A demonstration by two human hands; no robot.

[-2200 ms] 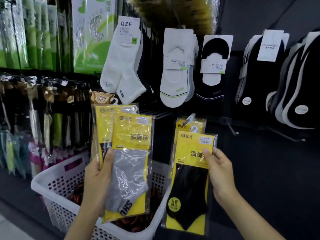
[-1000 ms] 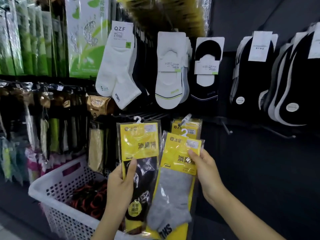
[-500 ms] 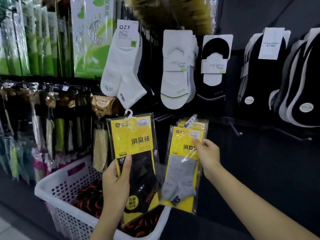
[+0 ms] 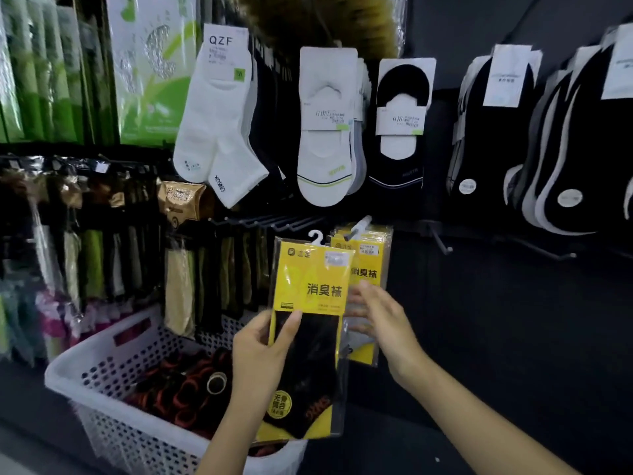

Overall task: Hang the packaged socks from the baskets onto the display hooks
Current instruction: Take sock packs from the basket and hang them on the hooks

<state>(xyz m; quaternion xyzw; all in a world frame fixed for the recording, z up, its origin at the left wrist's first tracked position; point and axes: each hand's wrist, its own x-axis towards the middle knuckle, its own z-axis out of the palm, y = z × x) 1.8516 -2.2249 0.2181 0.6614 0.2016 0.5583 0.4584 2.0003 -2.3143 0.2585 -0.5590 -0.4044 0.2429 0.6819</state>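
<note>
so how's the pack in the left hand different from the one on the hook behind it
The held pack is gripped by the left hand, its white hanger free; the hung pack is on the display hook. The held pack shows a black sock; the hung pack a light grey one. Both have the same yellow card.

The light is dim overall and comes from above and in front. The white ribbed ankle socks (image 4: 219, 132) and the yellow-carded sock packet in clear plastic (image 4: 308, 279) read bright, while the matt black wall panel (image 4: 513, 337) swallows nearly all detail. Soft glare streaks the glossy green plastic packs (image 4: 34, 80) at upper left. The right hand (image 4: 380, 317) is smeared by motion blur. Wide-angle distortion bows the black-and-white socks (image 4: 575, 149) at the right edge, and goods at the left edge look soft.
</note>
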